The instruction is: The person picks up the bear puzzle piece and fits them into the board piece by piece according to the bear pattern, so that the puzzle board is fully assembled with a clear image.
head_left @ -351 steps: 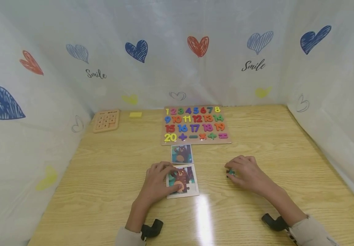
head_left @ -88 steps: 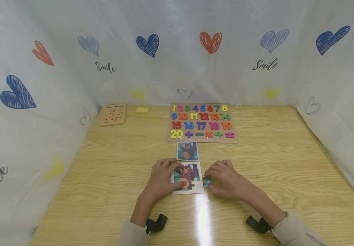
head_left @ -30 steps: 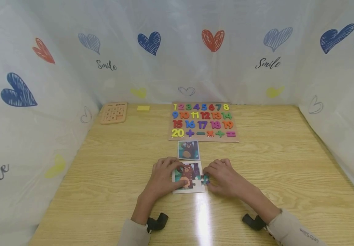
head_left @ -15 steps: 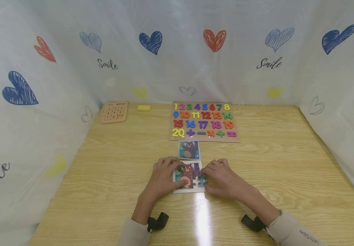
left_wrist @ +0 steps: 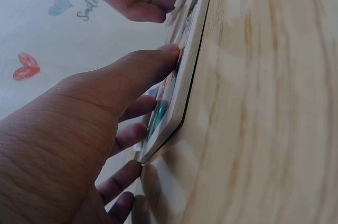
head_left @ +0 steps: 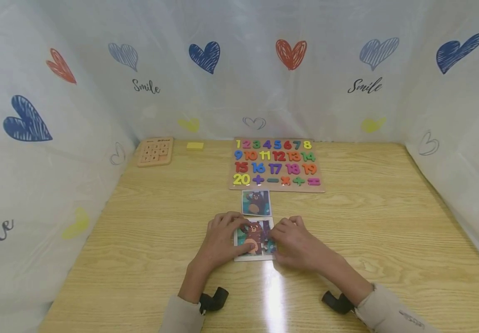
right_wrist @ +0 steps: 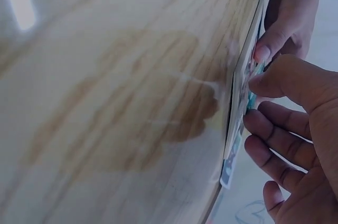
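A small bear jigsaw puzzle [head_left: 254,231] in a pale tray [head_left: 249,259] lies flat on the table. My left hand [head_left: 221,237] rests over its left part; the thumb presses on the picture and the other fingers bend loosely toward the upper left. In the left wrist view, the left thumb [left_wrist: 150,65] touches the picture. My right hand [head_left: 297,244] pinches a teal puzzle piece [head_left: 270,249] at the lower right of the tray. Its fingers partly cover the piece, so how snugly it sits cannot be told. The right wrist view shows the right fingertips [right_wrist: 256,121] against the tray.
Just above the tray lies a bear picture card [head_left: 256,203]. Behind it is a number board [head_left: 277,164] with colourful digits. A wooden number-tile puzzle [head_left: 155,152] and a yellow block [head_left: 195,146] sit back left. White heart-printed sheets [head_left: 239,92] enclose the table.
My right hand brought the teal piece from the table at the right to the tray's edge, then slid it left into the lower-right gap. The left hand has stayed on the puzzle.
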The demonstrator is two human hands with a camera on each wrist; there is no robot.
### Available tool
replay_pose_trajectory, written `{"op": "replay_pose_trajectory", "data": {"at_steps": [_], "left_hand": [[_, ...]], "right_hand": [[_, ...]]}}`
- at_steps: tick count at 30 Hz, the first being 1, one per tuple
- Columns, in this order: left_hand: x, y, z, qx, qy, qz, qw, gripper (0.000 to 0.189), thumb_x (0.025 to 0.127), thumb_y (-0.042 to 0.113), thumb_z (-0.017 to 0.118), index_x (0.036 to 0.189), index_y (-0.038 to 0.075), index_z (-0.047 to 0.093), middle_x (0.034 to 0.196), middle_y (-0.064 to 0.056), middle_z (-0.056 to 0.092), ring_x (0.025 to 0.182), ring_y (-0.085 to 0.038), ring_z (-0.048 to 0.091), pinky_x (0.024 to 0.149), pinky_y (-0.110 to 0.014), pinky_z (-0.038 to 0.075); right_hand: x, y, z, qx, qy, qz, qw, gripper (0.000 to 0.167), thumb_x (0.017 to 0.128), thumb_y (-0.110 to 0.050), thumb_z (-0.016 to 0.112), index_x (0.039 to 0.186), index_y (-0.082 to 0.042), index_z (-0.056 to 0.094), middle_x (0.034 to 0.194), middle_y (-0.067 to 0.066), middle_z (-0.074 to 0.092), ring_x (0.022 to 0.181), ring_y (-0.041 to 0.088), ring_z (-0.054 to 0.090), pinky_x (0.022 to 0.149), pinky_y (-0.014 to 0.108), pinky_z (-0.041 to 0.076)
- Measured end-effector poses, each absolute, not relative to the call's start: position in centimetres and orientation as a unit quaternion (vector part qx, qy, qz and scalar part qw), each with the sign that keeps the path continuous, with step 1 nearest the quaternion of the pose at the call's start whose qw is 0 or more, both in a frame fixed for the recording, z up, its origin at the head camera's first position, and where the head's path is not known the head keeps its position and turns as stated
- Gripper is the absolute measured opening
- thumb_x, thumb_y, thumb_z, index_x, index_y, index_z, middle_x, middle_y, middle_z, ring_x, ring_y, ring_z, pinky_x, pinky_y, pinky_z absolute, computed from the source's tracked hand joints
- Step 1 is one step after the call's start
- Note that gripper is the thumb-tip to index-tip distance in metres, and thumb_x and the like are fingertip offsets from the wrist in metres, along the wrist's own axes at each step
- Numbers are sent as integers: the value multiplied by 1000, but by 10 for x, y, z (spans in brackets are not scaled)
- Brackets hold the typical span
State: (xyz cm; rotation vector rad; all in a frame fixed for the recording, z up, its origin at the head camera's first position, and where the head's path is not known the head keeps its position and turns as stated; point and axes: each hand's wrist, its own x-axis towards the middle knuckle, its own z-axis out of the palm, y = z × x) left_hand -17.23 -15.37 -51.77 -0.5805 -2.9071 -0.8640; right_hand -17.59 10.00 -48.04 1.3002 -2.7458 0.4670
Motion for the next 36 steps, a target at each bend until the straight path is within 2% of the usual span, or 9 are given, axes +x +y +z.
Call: {"op": "replay_pose_trajectory", "data": {"at_steps": [13, 19, 25, 31, 36], "left_hand": [[-172, -153, -516, -196, -941, -274, 27, 54, 84, 61, 70, 126, 28, 66, 137, 2, 51, 125, -26, 42, 104, -54, 31], [-172, -154, -515, -196, -942, -270, 23, 54, 84, 60, 71, 127, 28, 66, 138, 1, 51, 126, -27, 41, 104, -55, 31], [-172, -154, -512, -194, -942, -274, 24, 53, 84, 57, 73, 127, 27, 66, 138, 0, 51, 126, -27, 41, 104, -56, 31], [-172, -155, -511, -190, -942, -276, 22, 53, 83, 57, 74, 126, 27, 66, 137, 0, 52, 126, -27, 42, 105, -55, 31], [-172, -152, -516, -186, -949, -252, 32, 53, 83, 59, 71, 126, 29, 66, 137, 3, 52, 125, -25, 42, 105, -52, 32]], "right_hand": [[-174, 93, -484, 429, -893, 127, 45, 29, 78, -22, 76, 105, -12, 74, 104, 0, 68, 102, 19, 55, 91, 46, 36], [-175, 93, -487, 433, -888, 148, 51, 22, 83, -26, 79, 98, -11, 77, 103, 0, 67, 100, 19, 55, 91, 45, 35], [-175, 91, -485, 431, -888, 155, 46, 16, 82, -25, 82, 92, -13, 78, 101, -1, 66, 99, 19, 53, 89, 46, 35], [-174, 90, -485, 407, -895, 183, 23, 16, 83, -24, 81, 94, -14, 78, 103, -1, 68, 98, 18, 55, 86, 44, 35], [-171, 93, -487, 407, -894, 187, 32, 18, 84, -26, 80, 96, -13, 79, 104, 0, 69, 97, 19, 56, 84, 41, 35]]}}
